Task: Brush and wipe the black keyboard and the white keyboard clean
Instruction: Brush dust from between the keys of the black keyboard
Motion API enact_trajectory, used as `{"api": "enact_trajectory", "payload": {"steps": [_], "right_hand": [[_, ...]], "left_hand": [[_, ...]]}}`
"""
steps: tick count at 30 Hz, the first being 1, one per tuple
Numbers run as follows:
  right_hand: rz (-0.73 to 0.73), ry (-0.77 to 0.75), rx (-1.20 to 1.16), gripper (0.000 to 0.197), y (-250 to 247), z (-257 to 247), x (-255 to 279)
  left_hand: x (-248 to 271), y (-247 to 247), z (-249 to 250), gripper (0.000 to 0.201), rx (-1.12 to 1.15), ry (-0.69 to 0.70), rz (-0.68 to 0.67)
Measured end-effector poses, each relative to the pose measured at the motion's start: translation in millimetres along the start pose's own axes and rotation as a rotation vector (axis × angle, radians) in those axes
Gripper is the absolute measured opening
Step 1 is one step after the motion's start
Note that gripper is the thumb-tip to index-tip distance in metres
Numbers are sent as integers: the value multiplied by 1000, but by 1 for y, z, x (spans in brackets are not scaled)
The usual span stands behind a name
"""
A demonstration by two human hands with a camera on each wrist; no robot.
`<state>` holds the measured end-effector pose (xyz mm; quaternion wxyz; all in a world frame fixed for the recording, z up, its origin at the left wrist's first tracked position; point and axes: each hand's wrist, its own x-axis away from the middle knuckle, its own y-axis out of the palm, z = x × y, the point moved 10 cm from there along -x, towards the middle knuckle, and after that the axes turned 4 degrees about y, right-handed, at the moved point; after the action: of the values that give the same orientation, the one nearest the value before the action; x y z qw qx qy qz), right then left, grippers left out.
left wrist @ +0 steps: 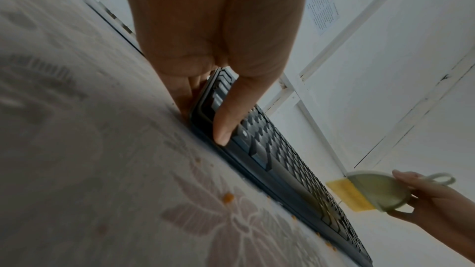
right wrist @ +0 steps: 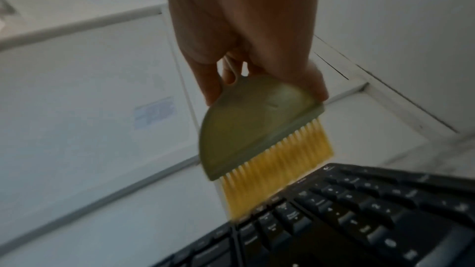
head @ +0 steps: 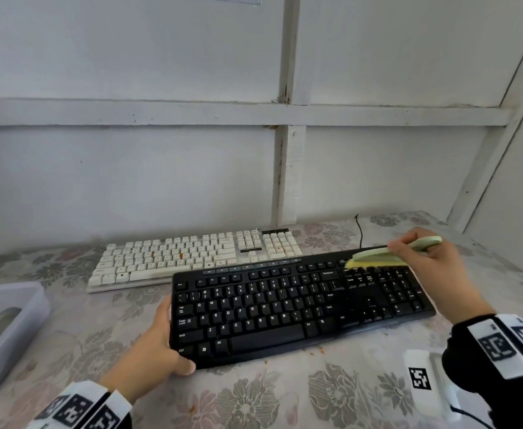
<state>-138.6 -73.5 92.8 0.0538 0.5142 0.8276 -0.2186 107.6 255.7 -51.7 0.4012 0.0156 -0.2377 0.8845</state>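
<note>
With my left hand [head: 148,351] clamped on the black keyboard's [head: 288,308] near-left corner and my right hand [head: 427,258] pinching the brush [head: 377,258] at its far-right keys, I worry crumbs could flick onto the white keyboard [head: 192,255] just behind it.

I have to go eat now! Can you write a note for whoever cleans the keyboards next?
Left hand grips the flat black plastic keyboard by its left end.
Right hand holds the pale green brush with yellow bristles, bristles at the keyboard's far right keys.
White plastic keyboard lies behind, with orange specks on it.
Orange crumbs lie on the floral tablecloth.
Left: finish brushing the black one, brush the white one, wipe both.
</note>
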Motion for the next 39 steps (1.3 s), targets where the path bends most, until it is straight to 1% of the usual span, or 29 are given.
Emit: {"api": "enact_trajectory", "payload": {"steps": [2, 3, 4, 7, 8, 9, 10, 11, 13, 14, 15, 18, 19, 20, 21, 23, 26, 27, 29, 31, 35, 37, 39], "right_hand": [[-96, 33, -59, 23, 9, 6, 0], [-124, 52, -66, 26, 10, 11, -1], [-120, 65, -56, 24, 7, 16, -3], [39, 84, 75, 18, -23, 25, -12], [69, 81, 99, 19, -31, 23, -13], [57, 75, 73, 22, -34, 22, -14], [25, 71, 17, 28, -33, 20, -16], [-2, 73, -20, 40, -32, 17, -15], [-33, 108, -18, 68, -32, 26, -13], [-19, 132, -9, 72, -35, 31, -13], [20, 148, 20, 69, -41, 32, -12], [175, 129, 217, 28, -59, 24, -11], [223, 99, 276, 20, -59, 16, -10], [241, 66, 276, 16, -53, 4, -6], [225, 28, 251, 14, -41, -10, 0], [83, -19, 173, 13, 3, -37, 18], [-183, -106, 80, 16, 85, -74, 60], [-240, -116, 71, 16, 109, -83, 75], [-303, -130, 93, 22, 148, -91, 96], [-376, -153, 112, 22, 180, -99, 113], [-415, -200, 179, 18, 215, -113, 136], [-432, -173, 195, 17, 221, -108, 139], [-428, -128, 176, 20, 216, -99, 135]], "left_hand": [[0, 1, -1, 119, 6, 0, 0], [0, 1, 0, 119, 12, 1, 0], [-1, 1, 0, 119, 18, 2, 1], [-1, 0, -2, 119, 23, -1, 0], [-1, -1, -3, 119, 19, -6, 0], [-1, 0, -4, 119, 12, -10, -2], [-1, 0, -4, 118, 4, -11, -1], [-2, 0, -5, 118, -1, -14, 0], [-3, 0, -5, 119, 0, -18, 3], [-4, 0, -4, 119, 5, -15, 5], [-3, -1, -4, 119, 10, -14, 5], [-3, 0, -3, 118, 11, -7, 1], [-3, 1, -3, 119, 8, -6, 2], [-4, 1, -4, 120, 3, -5, 2], [-4, 1, -4, 121, -1, -4, 2], [-6, 1, -5, 121, -2, -2, 1], [-6, 0, -5, 118, -10, 8, 4], [-5, 0, -4, 118, -9, 11, 3], [-4, 0, -1, 117, -8, 21, 2], [-4, -1, 2, 115, -22, 34, 8], [-5, -3, 6, 114, -82, 52, 34], [-5, -4, 5, 115, -96, 59, 38], [-4, -3, 5, 117, -71, 48, 28]]}}
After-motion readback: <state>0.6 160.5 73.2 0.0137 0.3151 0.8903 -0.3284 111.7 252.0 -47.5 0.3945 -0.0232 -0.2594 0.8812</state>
